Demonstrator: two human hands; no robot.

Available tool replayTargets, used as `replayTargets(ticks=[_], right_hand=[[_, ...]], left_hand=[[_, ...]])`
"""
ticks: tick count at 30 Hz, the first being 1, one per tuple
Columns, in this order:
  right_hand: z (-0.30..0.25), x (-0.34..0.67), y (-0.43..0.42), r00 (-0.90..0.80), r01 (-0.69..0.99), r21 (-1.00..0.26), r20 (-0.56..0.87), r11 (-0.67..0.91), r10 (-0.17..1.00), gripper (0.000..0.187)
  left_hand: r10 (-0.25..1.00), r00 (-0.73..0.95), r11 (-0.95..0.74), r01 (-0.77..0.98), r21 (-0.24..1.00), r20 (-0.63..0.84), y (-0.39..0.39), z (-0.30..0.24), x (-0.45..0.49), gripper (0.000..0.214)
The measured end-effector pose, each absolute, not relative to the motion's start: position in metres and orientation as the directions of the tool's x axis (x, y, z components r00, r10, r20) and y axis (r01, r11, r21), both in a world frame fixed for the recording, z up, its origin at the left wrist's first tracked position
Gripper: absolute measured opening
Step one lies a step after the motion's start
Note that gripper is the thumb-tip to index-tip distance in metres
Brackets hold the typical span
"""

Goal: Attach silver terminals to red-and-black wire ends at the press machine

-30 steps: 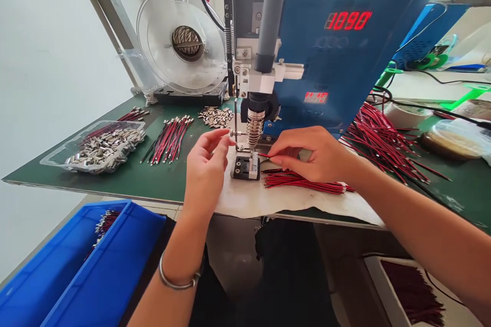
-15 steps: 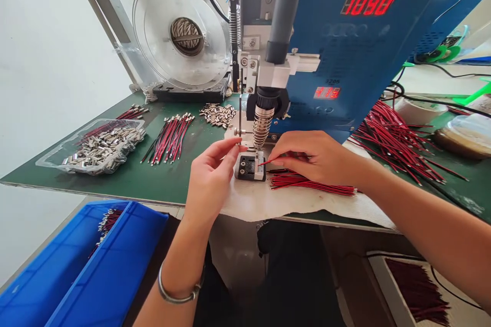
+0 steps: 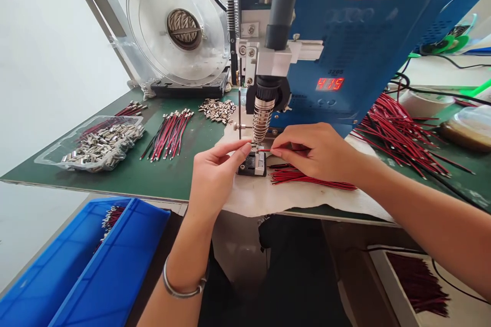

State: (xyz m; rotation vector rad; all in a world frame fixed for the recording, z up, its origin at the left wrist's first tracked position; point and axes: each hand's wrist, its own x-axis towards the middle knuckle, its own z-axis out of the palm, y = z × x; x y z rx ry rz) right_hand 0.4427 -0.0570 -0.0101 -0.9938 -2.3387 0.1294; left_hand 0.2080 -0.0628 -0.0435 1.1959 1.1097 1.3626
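My right hand (image 3: pixel 316 153) pinches a red wire (image 3: pixel 264 150) between thumb and fingers. The wire's free end points left, under the soldering iron's coiled spring tip (image 3: pixel 263 120). Facing it, my left hand (image 3: pixel 219 168) is closed in a pinch, its fingertips at the tip area; what they hold is too small to make out. Just below the fingertips sits a small black and silver fixture (image 3: pixel 253 163). A bundle of red and black wires (image 3: pixel 312 178) lies on the cloth beneath my right hand.
The blue soldering machine (image 3: pixel 345 51) with red digits stands behind. To the left are a clear tray (image 3: pixel 103 148) of metal parts, wired pieces (image 3: pixel 169 133) and a loose metal pile (image 3: pixel 217 111). More wires (image 3: pixel 402 133) lie right. A blue bin (image 3: pixel 88 265) sits below the table's edge.
Both hands have risen slightly off the fixture, and my left fingertips have moved right, closer to the wire end. The wire now lies nearly level under the iron. The view has shifted a little.
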Motion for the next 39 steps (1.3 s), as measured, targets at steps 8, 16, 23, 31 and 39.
replayTargets(ticks=[8,16,23,31,39], right_hand=[[-0.0094,0.4410,-0.0583,-0.546,0.630,-0.290,0.493,0.720,0.677,0.024],[-0.0094,0.4421,-0.0592,-0.553,0.635,-0.280,0.488,0.720,0.676,0.024],[-0.0095,0.4430,-0.0575,-0.545,0.656,-0.277,0.469,0.702,0.695,0.027],[-0.0101,0.4433,-0.0567,-0.570,0.649,-0.256,0.459,0.716,0.681,0.029],[-0.0117,0.4415,-0.0573,-0.573,0.643,-0.219,0.499,0.734,0.650,0.027]], left_hand=[[0.993,0.006,-0.116,-0.040,0.992,0.116,-0.0631,-0.0420,0.2076,0.015],[0.995,0.012,-0.101,-0.009,0.995,0.101,-0.0625,-0.0405,0.2085,0.013],[0.992,-0.007,-0.126,0.027,0.992,0.126,-0.0625,-0.0412,0.2105,0.015],[0.988,-0.048,-0.146,0.032,0.989,0.147,-0.0619,-0.0442,0.2098,0.018],[0.987,-0.053,-0.150,0.034,0.988,0.152,-0.0629,-0.0428,0.2104,0.016]])
